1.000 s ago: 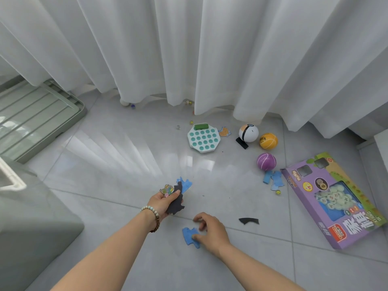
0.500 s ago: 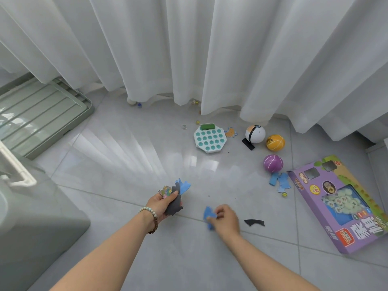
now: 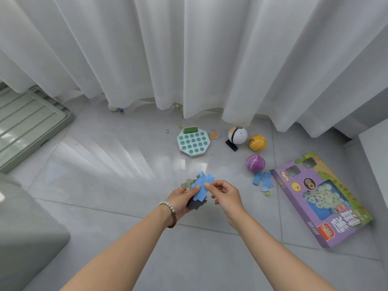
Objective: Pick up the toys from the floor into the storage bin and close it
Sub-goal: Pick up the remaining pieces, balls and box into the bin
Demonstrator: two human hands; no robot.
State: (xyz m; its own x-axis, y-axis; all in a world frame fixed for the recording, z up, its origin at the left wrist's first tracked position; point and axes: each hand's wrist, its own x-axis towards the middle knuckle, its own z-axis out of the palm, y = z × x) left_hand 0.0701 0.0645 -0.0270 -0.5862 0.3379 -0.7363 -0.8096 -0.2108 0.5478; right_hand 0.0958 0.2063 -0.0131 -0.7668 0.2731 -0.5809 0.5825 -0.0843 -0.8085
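Blue puzzle piece [image 3: 202,185] is off the floor, mid-air between both hands and just above the tiles. Right hand [image 3: 225,195] pinches its edge with thumb and forefinger, other fingers loosely curled. Left hand [image 3: 180,199] is curled round a small stack of puzzle pieces [image 3: 196,204], dark one at the bottom, thumb on top. The blue piece is laid onto that stack, likely so flat pieces go in one batch, saving trips.

Storage bin [image 3: 27,227] looks to be the grey-green box at lower left, well apart from the hands. Its ribbed lid [image 3: 27,127] lies on the floor further back, so the bin is not closed.

Still on the floor: octagonal pop toy [image 3: 193,141], white ball [image 3: 237,135], yellow ball [image 3: 257,142], purple ball [image 3: 255,163], loose blue pieces [image 3: 263,179], purple toy box [image 3: 321,198].
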